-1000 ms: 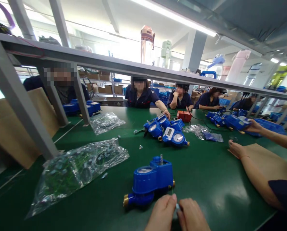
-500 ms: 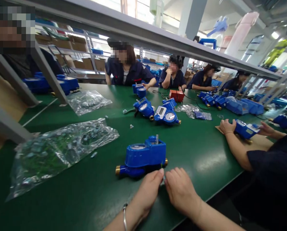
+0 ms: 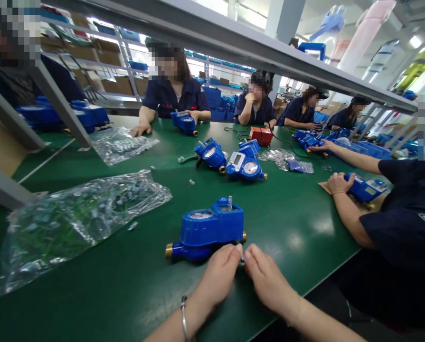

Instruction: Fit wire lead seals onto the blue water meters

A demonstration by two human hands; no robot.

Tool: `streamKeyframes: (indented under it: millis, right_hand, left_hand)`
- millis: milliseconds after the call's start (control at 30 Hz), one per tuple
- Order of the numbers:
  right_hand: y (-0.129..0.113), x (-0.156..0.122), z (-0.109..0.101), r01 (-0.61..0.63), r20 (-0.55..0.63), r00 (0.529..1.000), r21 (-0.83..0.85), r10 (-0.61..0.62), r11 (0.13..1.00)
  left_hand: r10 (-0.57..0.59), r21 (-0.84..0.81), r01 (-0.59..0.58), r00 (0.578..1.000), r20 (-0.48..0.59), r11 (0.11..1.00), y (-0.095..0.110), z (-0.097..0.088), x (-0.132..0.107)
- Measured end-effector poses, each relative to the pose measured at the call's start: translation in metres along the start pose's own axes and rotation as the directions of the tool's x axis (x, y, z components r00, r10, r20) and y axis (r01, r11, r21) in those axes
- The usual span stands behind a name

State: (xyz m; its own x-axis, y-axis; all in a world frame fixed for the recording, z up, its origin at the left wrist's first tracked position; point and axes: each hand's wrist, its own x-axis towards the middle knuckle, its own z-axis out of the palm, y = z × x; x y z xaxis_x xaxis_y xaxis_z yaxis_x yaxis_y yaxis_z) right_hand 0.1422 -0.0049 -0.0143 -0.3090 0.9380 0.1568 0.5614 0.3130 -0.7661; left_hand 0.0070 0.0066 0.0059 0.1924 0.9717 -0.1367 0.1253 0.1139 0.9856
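A blue water meter (image 3: 208, 229) with brass ends lies on the green table (image 3: 297, 237) just in front of me. My left hand (image 3: 219, 274) and my right hand (image 3: 265, 278) rest on the table right behind it, fingertips meeting at a tiny part I cannot make out. Both hands have their fingers pinched together. A bracelet sits on my left wrist.
A large clear bag of small parts (image 3: 77, 216) lies at the left, a smaller bag (image 3: 121, 142) farther back. More blue meters (image 3: 233, 161) and a red box (image 3: 261, 135) sit mid-table. A co-worker at the right holds a meter (image 3: 365, 187). Others sit across. A grey frame (image 3: 233, 42) spans overhead.
The view has tilted downward, so my arms show more. My hands stay pinched together behind the meter. The co-worker at the right picked up a meter and drew it closer.
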Motion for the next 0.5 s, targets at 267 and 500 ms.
streamKeyframes:
  millis: [267, 500]
  right_hand:
    - [0.006, 0.007, -0.006, 0.072, -0.024, 0.997, 0.032, -0.072, 0.997]
    - [0.006, 0.008, -0.001, 0.090, -0.065, 0.993, -0.148, -0.100, 0.985]
  left_hand:
    - [-0.043, -0.063, 0.044, 0.999, 0.029, 0.997, -0.001, 0.005, 0.002]
    - [-0.054, -0.101, 0.054, 0.999, 0.003, 0.993, -0.001, 0.001, 0.005]
